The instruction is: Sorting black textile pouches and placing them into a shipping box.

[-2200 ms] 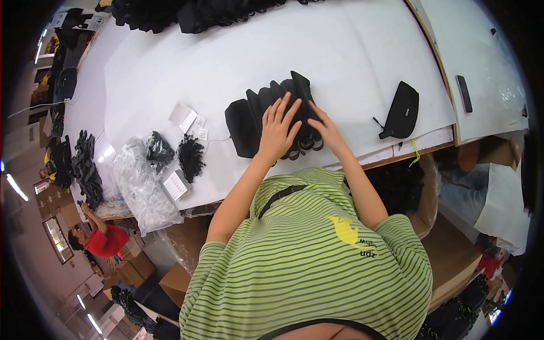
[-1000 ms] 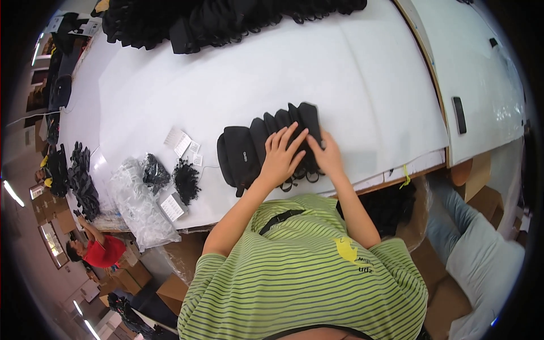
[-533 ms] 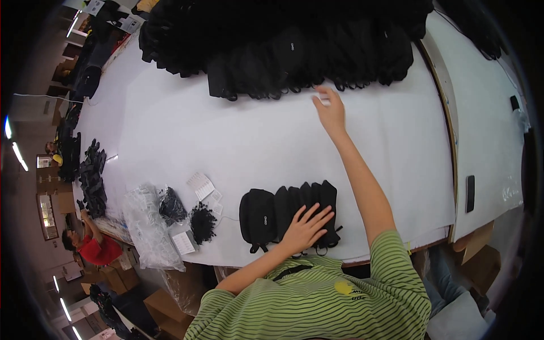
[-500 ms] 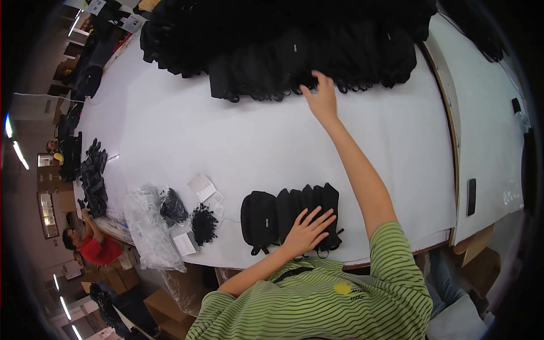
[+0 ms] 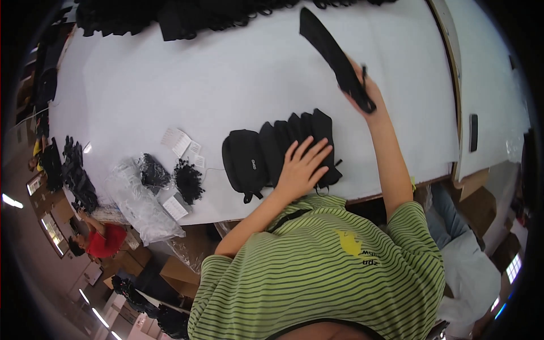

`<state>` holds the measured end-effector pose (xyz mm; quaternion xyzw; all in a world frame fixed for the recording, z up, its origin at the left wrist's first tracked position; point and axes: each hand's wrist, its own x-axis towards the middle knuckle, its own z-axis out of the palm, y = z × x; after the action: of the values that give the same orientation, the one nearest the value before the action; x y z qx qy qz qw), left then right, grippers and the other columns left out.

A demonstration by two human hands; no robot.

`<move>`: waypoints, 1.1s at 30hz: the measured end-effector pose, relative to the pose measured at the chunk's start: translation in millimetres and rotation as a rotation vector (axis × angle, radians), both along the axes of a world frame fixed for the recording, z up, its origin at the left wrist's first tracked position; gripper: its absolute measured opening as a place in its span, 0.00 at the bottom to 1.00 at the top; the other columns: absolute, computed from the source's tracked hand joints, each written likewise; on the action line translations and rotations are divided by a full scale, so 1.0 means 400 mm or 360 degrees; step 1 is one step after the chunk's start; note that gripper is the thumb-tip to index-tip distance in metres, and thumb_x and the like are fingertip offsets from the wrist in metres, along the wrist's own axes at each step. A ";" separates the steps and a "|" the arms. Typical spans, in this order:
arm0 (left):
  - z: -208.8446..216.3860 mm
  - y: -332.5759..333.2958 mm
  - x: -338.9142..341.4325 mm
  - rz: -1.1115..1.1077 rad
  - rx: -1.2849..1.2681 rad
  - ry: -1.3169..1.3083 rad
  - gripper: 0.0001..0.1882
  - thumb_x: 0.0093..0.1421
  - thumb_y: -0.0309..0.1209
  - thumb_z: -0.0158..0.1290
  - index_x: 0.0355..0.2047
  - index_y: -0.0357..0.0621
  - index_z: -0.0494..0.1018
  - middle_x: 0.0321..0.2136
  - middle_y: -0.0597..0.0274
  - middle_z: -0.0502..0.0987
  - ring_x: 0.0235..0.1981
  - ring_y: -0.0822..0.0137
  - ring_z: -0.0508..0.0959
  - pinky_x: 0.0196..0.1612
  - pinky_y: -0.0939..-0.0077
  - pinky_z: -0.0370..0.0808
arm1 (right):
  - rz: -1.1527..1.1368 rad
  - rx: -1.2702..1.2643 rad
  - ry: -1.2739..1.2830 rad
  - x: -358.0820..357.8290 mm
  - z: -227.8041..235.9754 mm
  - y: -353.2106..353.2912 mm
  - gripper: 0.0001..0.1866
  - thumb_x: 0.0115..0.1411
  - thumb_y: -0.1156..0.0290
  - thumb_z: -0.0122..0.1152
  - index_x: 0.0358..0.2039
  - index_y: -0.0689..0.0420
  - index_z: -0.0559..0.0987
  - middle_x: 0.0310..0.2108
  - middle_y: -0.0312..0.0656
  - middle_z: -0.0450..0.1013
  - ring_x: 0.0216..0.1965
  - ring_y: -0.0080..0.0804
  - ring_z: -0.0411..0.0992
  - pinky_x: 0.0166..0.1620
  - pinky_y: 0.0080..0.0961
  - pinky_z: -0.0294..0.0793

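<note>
My right hand point(image 5: 368, 93) grips one black fabric pouch point(image 5: 331, 51), held edge-on above the white table with a small strap end by the fingers. Near the table's front edge stands a row of several black pouches point(image 5: 275, 139) packed against each other. The leftmost pouch point(image 5: 243, 161) in that row leans with its rounded front face showing. Across the right part of this row my left hand point(image 5: 303, 167) lies flat, its fingers stretched out over the pouch edges and holding nothing.
A large pile of black pouches point(image 5: 198, 17) lines the far side. Left of the row lie black tags on strings point(image 5: 188, 181), white printed cards point(image 5: 177, 140) and clear plastic bags point(image 5: 139, 198). A phone point(image 5: 474, 133) is at the right. A person in red point(image 5: 105, 241) sits far left.
My right hand has come back from the far pile toward the right and now holds a pouch. My left hand stays on the row. The whole view has shifted.
</note>
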<state>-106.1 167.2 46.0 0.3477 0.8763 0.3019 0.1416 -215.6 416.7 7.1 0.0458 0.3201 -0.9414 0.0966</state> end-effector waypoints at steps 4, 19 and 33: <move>0.003 0.012 0.002 0.0098 0.0076 0.0014 0.24 0.60 0.42 0.51 0.55 0.49 0.67 0.56 0.65 0.67 0.61 0.59 0.61 0.63 0.59 0.48 | -0.0167 0.0200 -0.0513 0.408 -0.069 -0.025 0.45 0.56 0.47 0.59 0.65 0.60 0.55 0.46 0.37 0.73 0.30 0.14 0.72 0.27 0.09 0.70; -0.005 0.063 -0.040 -0.0351 0.0025 0.0097 0.22 0.62 0.38 0.48 0.57 0.55 0.67 0.64 0.66 0.59 0.66 0.58 0.55 0.65 0.52 0.46 | 0.0319 0.2508 -0.0302 0.338 0.011 -0.033 0.17 0.55 0.76 0.55 0.46 0.56 0.76 0.35 0.46 0.71 0.31 0.41 0.73 0.36 0.30 0.72; -0.016 0.072 -0.056 -0.0433 0.0031 0.0018 0.22 0.63 0.39 0.47 0.58 0.54 0.66 0.63 0.65 0.59 0.66 0.60 0.55 0.65 0.58 0.52 | -0.1194 0.3517 0.0639 -0.571 0.181 0.066 0.23 0.50 0.63 0.67 0.49 0.45 0.76 0.49 0.45 0.66 0.49 0.42 0.65 0.50 0.32 0.68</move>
<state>-128.5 196.0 39.8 0.4663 0.8189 0.2864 0.1730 -444.2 443.1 79.6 0.0468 0.9360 -0.1140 -0.3296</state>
